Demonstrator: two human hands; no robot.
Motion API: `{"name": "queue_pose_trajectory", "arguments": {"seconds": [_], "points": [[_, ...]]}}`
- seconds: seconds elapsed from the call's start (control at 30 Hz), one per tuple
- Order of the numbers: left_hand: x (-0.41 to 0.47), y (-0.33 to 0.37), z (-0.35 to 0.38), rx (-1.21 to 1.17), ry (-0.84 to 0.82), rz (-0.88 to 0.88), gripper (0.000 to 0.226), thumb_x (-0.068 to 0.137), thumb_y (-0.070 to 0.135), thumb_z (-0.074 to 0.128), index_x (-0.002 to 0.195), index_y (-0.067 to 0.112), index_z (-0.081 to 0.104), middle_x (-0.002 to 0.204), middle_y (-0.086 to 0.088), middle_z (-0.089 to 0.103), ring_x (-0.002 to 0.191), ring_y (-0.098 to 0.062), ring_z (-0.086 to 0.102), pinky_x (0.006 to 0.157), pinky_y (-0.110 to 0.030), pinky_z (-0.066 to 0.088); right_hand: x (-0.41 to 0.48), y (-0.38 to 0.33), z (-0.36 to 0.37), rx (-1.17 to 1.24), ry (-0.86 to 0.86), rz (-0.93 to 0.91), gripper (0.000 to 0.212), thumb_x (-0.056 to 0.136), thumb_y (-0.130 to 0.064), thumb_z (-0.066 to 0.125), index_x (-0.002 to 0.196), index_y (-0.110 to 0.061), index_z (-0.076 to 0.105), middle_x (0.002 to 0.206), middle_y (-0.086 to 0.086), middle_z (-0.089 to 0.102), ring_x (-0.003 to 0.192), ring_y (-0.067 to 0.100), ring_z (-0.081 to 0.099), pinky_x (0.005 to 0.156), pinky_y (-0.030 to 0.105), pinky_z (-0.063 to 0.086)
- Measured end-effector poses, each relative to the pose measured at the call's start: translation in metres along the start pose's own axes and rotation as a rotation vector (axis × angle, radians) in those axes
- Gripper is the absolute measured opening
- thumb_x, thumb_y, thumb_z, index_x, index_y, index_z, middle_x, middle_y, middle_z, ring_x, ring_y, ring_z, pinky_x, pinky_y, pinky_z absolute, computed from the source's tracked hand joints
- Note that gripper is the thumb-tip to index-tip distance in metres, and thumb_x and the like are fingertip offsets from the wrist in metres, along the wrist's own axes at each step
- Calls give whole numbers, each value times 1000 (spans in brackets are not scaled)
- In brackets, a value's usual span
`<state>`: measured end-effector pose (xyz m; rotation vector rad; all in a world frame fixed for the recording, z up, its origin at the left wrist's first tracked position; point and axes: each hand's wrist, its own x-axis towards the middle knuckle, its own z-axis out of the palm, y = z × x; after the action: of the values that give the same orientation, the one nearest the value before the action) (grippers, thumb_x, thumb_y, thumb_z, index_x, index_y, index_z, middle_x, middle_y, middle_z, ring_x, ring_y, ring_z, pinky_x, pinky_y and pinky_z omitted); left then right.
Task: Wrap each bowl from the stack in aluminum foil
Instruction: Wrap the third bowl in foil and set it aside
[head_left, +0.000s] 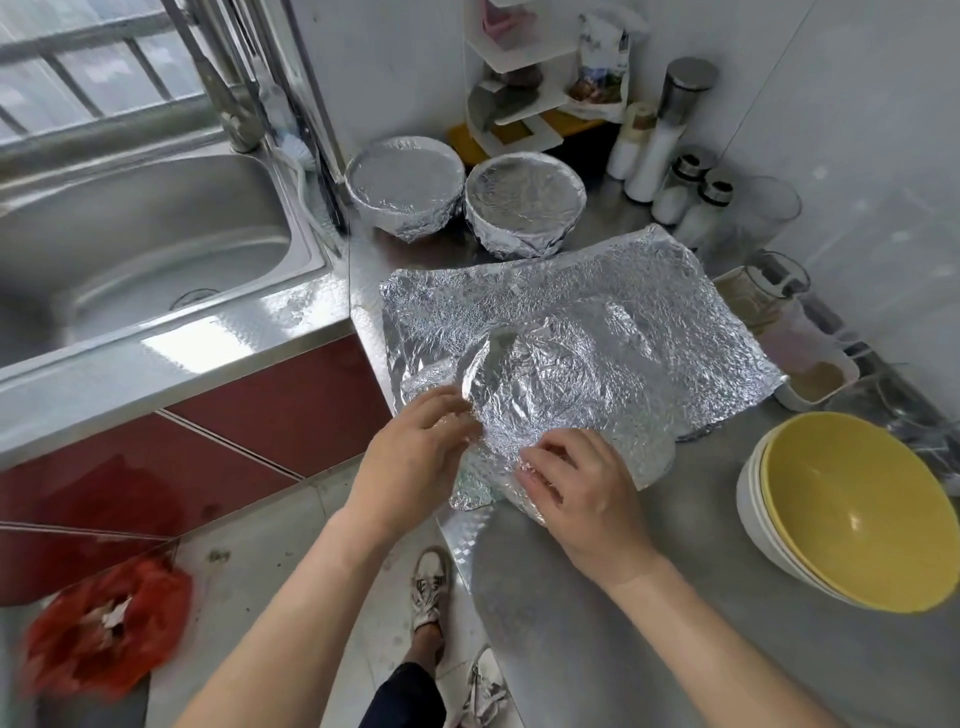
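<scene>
Pressing foil (597, 332), left hand (415, 457); right hand (576, 493) pinching its edge.

No word, label, brand or number can be read here. The crinkled white and silver printed packet (602, 57), which leans by the white corner shelf (519, 60) at the far edge of the steel surface (675, 597), bears coloured print. That print is too blurred to make out.
</scene>
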<state>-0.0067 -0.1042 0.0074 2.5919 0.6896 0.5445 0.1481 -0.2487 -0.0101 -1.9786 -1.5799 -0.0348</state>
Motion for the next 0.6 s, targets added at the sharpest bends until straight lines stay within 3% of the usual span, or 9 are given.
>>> {"name": "queue_pose_trajectory", "arguments": {"seconds": [0.1, 0.17, 0.3, 0.47, 0.6], "points": [[-2, 11, 4, -6, -35, 85, 26, 77, 7, 77, 101, 18, 76, 106, 0, 68, 106, -23, 61, 86, -33, 53, 7, 0, -3, -43, -68, -9, 21, 83, -29, 73, 101, -17, 71, 98, -2, 58, 91, 18, 52, 76, 34, 44], [-3, 14, 9, -28, -49, 138, 16, 84, 19, 70, 99, 20, 76, 102, 2, 67, 100, -22, 60, 79, -33, 54, 9, -1, -4, -75, -109, -36, 18, 82, -30, 74, 95, -19, 70, 95, -4, 57, 89, 17, 51, 76, 32, 39], [-1, 8, 17, -23, -6, 160, 20, 89, 33, 61, 94, 22, 77, 93, 5, 68, 89, -20, 58, 71, -33, 52, 11, -3, -5, -139, -152, -84, 14, 82, -30, 70, 91, -19, 69, 91, -4, 59, 85, 19, 54, 76, 30, 35], [0, 8, 22, -18, 74, 217, 15, 90, 24, 64, 86, 18, 76, 88, 5, 69, 84, -20, 57, 70, -34, 50, 9, 3, -4, -179, -155, -128, 17, 81, -12, 74, 96, -19, 70, 85, -2, 60, 78, 21, 56, 71, 31, 36], [-3, 6, 30, -30, 121, 189, 8, 84, 7, 72, 84, 14, 75, 88, 4, 69, 85, -22, 57, 71, -35, 51, 9, 4, 4, -209, -74, -150, 20, 73, 1, 77, 86, -13, 70, 74, 3, 53, 70, 24, 49, 67, 30, 33]]}}
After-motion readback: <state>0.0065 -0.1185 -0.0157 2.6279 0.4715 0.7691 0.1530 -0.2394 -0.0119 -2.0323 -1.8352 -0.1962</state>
